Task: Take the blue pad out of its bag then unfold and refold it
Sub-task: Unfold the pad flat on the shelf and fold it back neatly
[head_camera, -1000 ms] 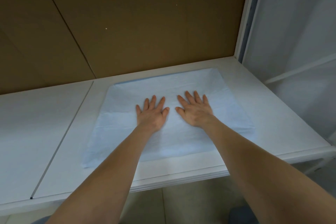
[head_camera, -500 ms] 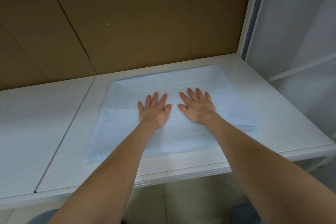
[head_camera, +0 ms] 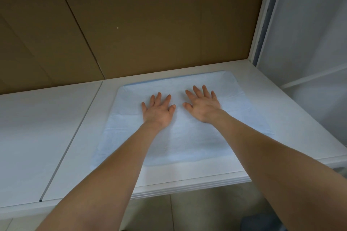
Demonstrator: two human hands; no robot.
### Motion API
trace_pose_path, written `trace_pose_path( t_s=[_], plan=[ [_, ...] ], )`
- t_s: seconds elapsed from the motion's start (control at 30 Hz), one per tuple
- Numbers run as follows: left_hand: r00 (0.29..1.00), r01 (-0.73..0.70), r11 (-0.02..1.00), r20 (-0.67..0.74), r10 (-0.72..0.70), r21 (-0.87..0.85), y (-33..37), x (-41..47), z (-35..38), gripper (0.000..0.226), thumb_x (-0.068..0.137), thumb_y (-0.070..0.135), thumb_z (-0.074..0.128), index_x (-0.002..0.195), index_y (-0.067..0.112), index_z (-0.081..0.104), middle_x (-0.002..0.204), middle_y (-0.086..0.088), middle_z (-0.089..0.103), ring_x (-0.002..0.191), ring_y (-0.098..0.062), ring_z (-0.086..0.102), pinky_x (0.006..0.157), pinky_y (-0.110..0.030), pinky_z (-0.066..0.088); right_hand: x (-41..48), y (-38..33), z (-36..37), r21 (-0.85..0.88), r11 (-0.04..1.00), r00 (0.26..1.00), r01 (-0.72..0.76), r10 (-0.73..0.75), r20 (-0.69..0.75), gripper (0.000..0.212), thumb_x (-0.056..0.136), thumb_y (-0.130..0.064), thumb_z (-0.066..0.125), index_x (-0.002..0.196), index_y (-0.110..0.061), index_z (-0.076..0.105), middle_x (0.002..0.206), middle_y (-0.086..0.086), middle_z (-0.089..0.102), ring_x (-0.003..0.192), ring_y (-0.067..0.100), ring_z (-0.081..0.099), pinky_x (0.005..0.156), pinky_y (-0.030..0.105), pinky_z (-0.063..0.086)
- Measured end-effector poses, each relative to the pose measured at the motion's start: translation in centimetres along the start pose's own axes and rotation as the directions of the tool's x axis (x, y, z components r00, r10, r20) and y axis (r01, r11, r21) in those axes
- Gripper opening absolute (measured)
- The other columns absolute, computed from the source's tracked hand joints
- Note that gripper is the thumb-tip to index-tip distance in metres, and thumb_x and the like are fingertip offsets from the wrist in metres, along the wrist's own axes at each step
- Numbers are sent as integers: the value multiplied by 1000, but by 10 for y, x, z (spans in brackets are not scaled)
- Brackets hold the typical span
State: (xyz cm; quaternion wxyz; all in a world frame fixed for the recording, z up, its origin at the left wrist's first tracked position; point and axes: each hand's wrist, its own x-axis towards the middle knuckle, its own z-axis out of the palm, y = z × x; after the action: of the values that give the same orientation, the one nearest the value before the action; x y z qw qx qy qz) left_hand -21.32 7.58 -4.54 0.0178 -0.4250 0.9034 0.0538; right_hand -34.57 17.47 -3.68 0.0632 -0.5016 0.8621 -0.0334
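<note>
The pale blue pad [head_camera: 244, 118] lies spread flat on the white table [head_camera: 47, 127], its far edge close to the brown wall. Both of my hands lie palm down on its middle, fingers straight and spread. My left hand [head_camera: 157, 111] rests left of centre. My right hand [head_camera: 203, 106] rests right of centre, a little farther from me. The two thumbs are a small gap apart. No bag is in view.
A brown panelled wall [head_camera: 150, 24] rises directly behind the table. A white frame post [head_camera: 262, 15] and translucent white panels [head_camera: 309, 43] stand at the right. A seam [head_camera: 75, 133] runs across the tabletop left of the pad. The table's front edge [head_camera: 187, 185] is close to me.
Both hands have slid a little farther away from me across the pad, staying flat. The pad has stayed spread out in the same place.
</note>
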Motion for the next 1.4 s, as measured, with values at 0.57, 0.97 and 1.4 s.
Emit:
trace_pose_path(
  t_s=[0.57,0.97,1.4],
  plan=[
    [999,-15,999,52,13,36,-14,6,15,58,96,57,7,150,39,-3,160,5,-11,148,-21,-8,117,-54,-4,15,-4,23,-32,999,997,21,-19,70,64,95,-61,7,152,-35,-5,161,-3,-12,147,26,-12,118,49,-5],
    [998,-15,998,56,12,56,-14,6,14,58,96,57,7,150,39,-4,160,5,-12,148,-21,-8,117,-54,-3,14,-3,23,-27,999,999,26,-24,49,63,96,-60,8,153,-35,-2,161,-3,-9,148,26,-10,119,48,-4],
    [996,-69,998,51,68,14,-1,-31,9,57,98,54,12,151,36,0,160,3,-8,148,-20,-6,118,-52,-3,-26,-3,20,-2,999,999,38,-38,15,60,98,-57,15,153,-34,5,161,-1,-5,148,26,-12,119,49,-4]
  ],
)
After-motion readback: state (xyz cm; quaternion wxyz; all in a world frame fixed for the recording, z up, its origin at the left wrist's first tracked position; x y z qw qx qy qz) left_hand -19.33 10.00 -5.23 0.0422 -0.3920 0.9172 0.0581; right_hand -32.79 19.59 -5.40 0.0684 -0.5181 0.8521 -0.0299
